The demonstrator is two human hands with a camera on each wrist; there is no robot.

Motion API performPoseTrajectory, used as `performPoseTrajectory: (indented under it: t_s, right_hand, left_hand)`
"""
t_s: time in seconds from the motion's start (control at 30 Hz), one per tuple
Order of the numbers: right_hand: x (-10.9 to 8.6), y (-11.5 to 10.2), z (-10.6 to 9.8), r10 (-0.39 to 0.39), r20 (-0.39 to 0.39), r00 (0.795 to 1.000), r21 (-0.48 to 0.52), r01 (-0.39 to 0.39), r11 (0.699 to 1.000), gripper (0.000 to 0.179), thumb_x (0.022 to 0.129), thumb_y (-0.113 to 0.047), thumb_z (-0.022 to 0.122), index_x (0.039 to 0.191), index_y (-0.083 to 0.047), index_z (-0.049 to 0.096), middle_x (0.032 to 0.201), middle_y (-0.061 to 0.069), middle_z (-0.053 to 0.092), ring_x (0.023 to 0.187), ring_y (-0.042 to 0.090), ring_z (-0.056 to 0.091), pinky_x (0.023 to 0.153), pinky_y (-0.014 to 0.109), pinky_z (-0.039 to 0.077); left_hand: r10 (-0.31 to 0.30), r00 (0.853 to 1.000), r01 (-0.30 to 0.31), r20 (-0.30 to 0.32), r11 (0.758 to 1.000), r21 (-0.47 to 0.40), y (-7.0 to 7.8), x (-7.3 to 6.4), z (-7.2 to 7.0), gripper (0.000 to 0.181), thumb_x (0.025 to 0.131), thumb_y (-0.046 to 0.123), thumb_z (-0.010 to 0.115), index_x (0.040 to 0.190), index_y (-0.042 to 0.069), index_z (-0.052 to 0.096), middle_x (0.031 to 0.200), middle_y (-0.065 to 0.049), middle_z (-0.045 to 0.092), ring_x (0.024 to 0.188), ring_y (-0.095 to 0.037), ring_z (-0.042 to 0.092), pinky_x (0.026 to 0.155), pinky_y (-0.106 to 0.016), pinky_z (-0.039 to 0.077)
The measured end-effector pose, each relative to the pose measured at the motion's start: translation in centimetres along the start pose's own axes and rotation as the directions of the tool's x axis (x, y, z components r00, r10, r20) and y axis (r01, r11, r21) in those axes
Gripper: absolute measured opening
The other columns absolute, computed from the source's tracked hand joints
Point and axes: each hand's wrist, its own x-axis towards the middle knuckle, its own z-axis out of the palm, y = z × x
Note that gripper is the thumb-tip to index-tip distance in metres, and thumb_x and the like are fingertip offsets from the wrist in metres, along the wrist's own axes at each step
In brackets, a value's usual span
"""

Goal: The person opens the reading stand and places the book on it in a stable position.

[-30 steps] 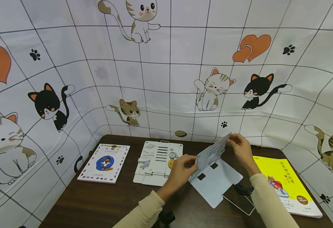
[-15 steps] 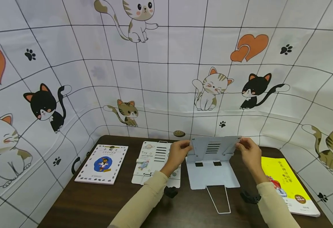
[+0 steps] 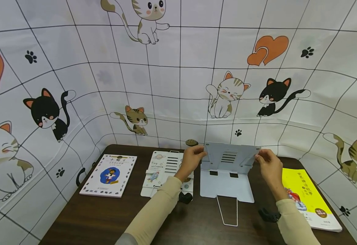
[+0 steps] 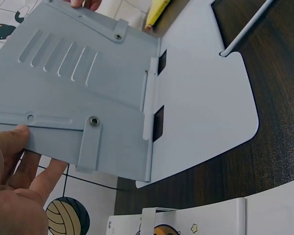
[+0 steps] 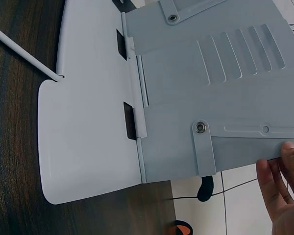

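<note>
A grey metal book stand (image 3: 227, 185) stands unfolded on the dark table, its slotted back panel (image 3: 230, 154) raised from the flat base. At the panel's left edge, my left hand (image 3: 191, 160) pinches the metal between thumb and fingers. My right hand (image 3: 268, 166) pinches the opposite edge the same way. A wire leg (image 3: 237, 214) sticks out from the base toward me. In the left wrist view, riveted hinge arms (image 4: 90, 142) lie along the panel's back. The right wrist view shows two dark rectangular openings (image 5: 130, 120) near the fold.
A second stand (image 3: 154, 173), white and printed "Tiny universe", lies flat left of the grey one, partly behind my left arm. Farther left lies a white book (image 3: 109, 175) with a blue circle. A yellow book (image 3: 307, 190) lies by my right forearm. Cat-printed cloth (image 3: 166, 85) hangs behind the table.
The stand has turned from an angle to face me squarely, its wire leg now pointing toward me. My left hand has risen along the panel's edge. Lately the panel has tilted slightly.
</note>
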Motion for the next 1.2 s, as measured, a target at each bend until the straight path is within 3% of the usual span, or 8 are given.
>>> performPoseTrajectory:
  t_s: [0.37, 0.77, 0.9, 1.0, 1.07, 1.13, 1.2]
  right_hand:
    - [0.3, 0.2, 0.4, 0.001, -0.019, 1.000, -0.025, -0.002, 1.000, 0.019, 0.100, -0.001, 0.072, 0.118, 0.007, 0.069, 0.113, 0.028, 0.074, 0.076, -0.023, 0.054, 0.071, -0.001, 0.046]
    - [0.6, 0.0, 0.5, 0.009, -0.011, 1.000, -0.014, -0.010, 1.000, 0.018, 0.100, 0.001, 0.071, 0.117, 0.007, 0.070, 0.110, 0.028, 0.074, 0.074, -0.020, 0.058, 0.069, 0.000, 0.049]
    - [0.0, -0.1, 0.0, 0.028, -0.011, 1.000, -0.061, -0.028, 0.998, 0.024, 0.103, -0.008, 0.071, 0.123, 0.004, 0.068, 0.116, 0.025, 0.074, 0.077, -0.024, 0.052, 0.069, 0.000, 0.045]
    - [-1.1, -0.4, -0.4, 0.006, -0.030, 1.000, -0.103, -0.009, 0.995, 0.024, 0.101, -0.013, 0.074, 0.120, 0.002, 0.068, 0.112, 0.022, 0.075, 0.077, -0.022, 0.050, 0.068, 0.003, 0.041]
    - [-2.2, -0.7, -0.7, -0.043, 0.020, 0.999, -0.147, 0.046, 0.988, 0.019, 0.100, -0.013, 0.076, 0.113, 0.000, 0.071, 0.104, 0.018, 0.076, 0.075, -0.017, 0.051, 0.065, 0.006, 0.043]
    - [-3.5, -1.2, -1.0, -0.109, 0.138, 0.984, -0.165, 0.131, 0.978, 0.011, 0.097, -0.009, 0.078, 0.104, -0.003, 0.073, 0.093, 0.013, 0.076, 0.072, -0.010, 0.054, 0.063, 0.010, 0.046]
    - [-5.0, -1.6, -1.3, -0.170, 0.310, 0.936, -0.151, 0.225, 0.963, 0.006, 0.095, -0.007, 0.080, 0.099, -0.008, 0.075, 0.084, 0.005, 0.074, 0.068, -0.005, 0.055, 0.060, 0.016, 0.048]
  left_hand:
    - [0.016, 1.000, -0.016, -0.026, 1.000, -0.005, -0.1, 0.1, 0.4, 0.023, 0.101, 0.009, 0.074, 0.123, 0.004, 0.078, 0.117, -0.013, 0.078, 0.112, -0.028, 0.074, 0.093, -0.033, 0.061]
    - [-0.007, 0.999, 0.007, -0.050, 1.000, -0.011, 0.1, 0.1, 0.4, 0.025, 0.100, 0.010, 0.075, 0.123, 0.004, 0.078, 0.118, -0.013, 0.078, 0.113, -0.029, 0.074, 0.093, -0.036, 0.062]
    - [0.002, 0.999, -0.003, -0.049, 1.000, -0.016, -0.1, 0.1, 0.4, 0.023, 0.100, 0.009, 0.075, 0.122, 0.004, 0.079, 0.117, -0.014, 0.078, 0.112, -0.030, 0.074, 0.093, -0.037, 0.062]
    - [0.006, 0.999, -0.007, -0.047, 1.000, -0.013, -0.1, 0.2, 0.5, 0.024, 0.100, 0.008, 0.075, 0.123, 0.004, 0.079, 0.117, -0.014, 0.078, 0.113, -0.031, 0.074, 0.093, -0.036, 0.062]
    - [0.002, 0.999, -0.002, -0.047, 1.000, -0.010, -0.1, 0.1, 0.5, 0.025, 0.100, 0.008, 0.075, 0.125, 0.003, 0.078, 0.118, -0.014, 0.078, 0.113, -0.031, 0.074, 0.093, -0.036, 0.062]
    - [-0.002, 0.999, 0.002, -0.048, 1.000, -0.005, -0.1, 0.1, 0.5, 0.026, 0.100, 0.009, 0.074, 0.125, 0.003, 0.077, 0.118, -0.015, 0.078, 0.113, -0.031, 0.074, 0.093, -0.035, 0.062]
    - [-0.004, 0.999, 0.004, -0.049, 1.000, -0.001, -0.1, 0.1, 0.5, 0.026, 0.100, 0.009, 0.074, 0.126, 0.003, 0.077, 0.119, -0.015, 0.078, 0.113, -0.031, 0.074, 0.093, -0.035, 0.062]
